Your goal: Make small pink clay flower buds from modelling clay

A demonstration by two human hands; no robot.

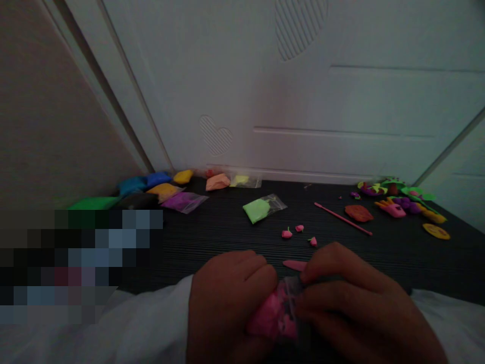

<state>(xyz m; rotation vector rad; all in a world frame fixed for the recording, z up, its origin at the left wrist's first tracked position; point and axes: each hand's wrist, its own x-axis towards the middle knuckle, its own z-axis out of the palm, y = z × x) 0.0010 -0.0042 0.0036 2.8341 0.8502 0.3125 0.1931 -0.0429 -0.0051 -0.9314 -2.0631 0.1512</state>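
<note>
Both hands, left hand [227, 298] and right hand [352, 298], pinch a pink clay bag [275, 316] at the near edge of the dark table [212, 242]. Beyond the bag lie three pink bits [287, 233], a green bag [259, 209] and a pink stick [343, 218]; nothing lies between them.

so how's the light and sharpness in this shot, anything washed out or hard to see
Head view: dim and underexposed with no glare; both hands, left hand and right hand, show as dark shapes around a pink clay bag, soft at this close range; the dark table swallows shadows; the clay packets farther back stay readable by colour; a pixelated block covers the lower left; door lines bow from wide-angle distortion.
</note>
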